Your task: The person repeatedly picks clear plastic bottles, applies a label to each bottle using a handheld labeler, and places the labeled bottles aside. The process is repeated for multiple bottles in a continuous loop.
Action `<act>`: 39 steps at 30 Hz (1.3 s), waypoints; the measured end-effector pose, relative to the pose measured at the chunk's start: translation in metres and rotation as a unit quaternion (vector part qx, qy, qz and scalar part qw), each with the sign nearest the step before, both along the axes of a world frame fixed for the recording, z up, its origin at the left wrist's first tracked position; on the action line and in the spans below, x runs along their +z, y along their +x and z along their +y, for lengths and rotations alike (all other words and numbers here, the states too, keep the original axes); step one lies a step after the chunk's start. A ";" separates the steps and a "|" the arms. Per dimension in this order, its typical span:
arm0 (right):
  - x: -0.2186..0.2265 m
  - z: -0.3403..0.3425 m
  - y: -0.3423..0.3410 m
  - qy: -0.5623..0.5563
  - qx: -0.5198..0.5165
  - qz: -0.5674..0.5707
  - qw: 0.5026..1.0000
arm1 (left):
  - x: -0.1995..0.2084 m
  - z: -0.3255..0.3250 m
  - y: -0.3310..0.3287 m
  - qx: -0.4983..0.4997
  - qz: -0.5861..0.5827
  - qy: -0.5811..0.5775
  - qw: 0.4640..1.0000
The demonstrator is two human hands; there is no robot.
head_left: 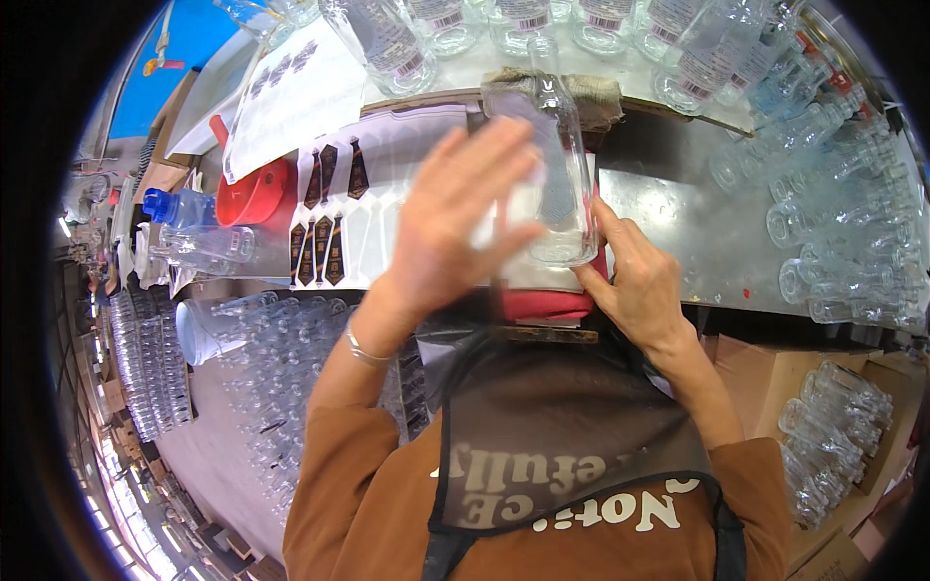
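Note:
A clear glass bottle (567,208) lies on its side on a pad with a red edge (547,306), its neck pointing away from me. My right hand (635,281) grips the bottle near its base from the right, thumb and fingers bent against the glass. Blurred by motion, my left hand (465,218) hovers over the bottle's left side with fingers stretched out. Whether it touches the glass I cannot tell. To its left lies a white sheet (383,155) bearing several dark tie-shaped labels (329,250). A folded beige cloth (591,97) sits beyond the bottle.
Upright glass bottles (523,24) line the shelf ahead, with more lying at the right (823,218). A red dipper (252,194) and a blue-capped plastic bottle (184,206) stand left. Many bottles (281,378) fill the lower left. A cardboard box (765,382) holds bottles at lower right.

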State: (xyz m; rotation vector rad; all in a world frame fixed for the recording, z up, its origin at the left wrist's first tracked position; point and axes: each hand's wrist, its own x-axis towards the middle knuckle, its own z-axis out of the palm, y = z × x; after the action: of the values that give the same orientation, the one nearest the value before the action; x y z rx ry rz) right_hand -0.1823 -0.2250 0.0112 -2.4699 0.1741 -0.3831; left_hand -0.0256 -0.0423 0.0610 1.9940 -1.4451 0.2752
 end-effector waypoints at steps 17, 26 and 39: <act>-0.009 -0.014 0.000 0.076 0.052 -0.021 0.996 | -0.048 -0.029 -0.001 0.013 0.111 -0.032 0.993; -0.007 -0.049 0.038 0.417 0.028 0.054 0.907 | -0.052 -0.025 -0.016 0.049 0.233 -0.100 0.966; -0.011 -0.042 0.049 0.349 0.051 0.036 0.935 | -0.060 -0.028 -0.024 0.061 0.238 -0.110 0.963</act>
State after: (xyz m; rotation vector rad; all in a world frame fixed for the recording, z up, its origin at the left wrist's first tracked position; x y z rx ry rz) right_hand -0.1336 -0.2666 0.0007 -1.7788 0.1754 -0.1448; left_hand -0.0493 -0.0708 0.0012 1.8092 -0.9483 0.0023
